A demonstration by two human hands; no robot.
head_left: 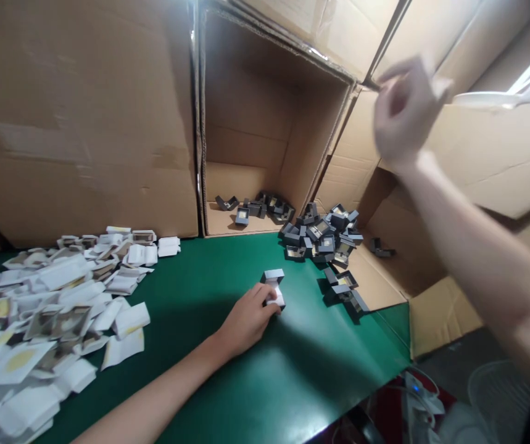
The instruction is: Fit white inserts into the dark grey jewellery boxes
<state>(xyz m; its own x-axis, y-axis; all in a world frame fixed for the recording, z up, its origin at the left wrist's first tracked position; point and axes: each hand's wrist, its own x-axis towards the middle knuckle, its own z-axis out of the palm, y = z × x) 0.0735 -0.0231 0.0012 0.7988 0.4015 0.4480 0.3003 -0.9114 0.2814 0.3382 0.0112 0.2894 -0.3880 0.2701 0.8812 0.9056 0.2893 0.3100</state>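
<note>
Head: left fingers (260, 292) pinch open box (278, 288), long axis pointing away; right fingers (418, 74) curled, hold unclear.

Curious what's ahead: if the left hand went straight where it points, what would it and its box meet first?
The left hand, holding its small box, would likely meet the pile of dark boxes; depth is unclear.

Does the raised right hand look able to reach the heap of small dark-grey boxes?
Probably yes: nothing visible covers the heap of dark-grey boxes, and the right hand is raised on their side.
</note>
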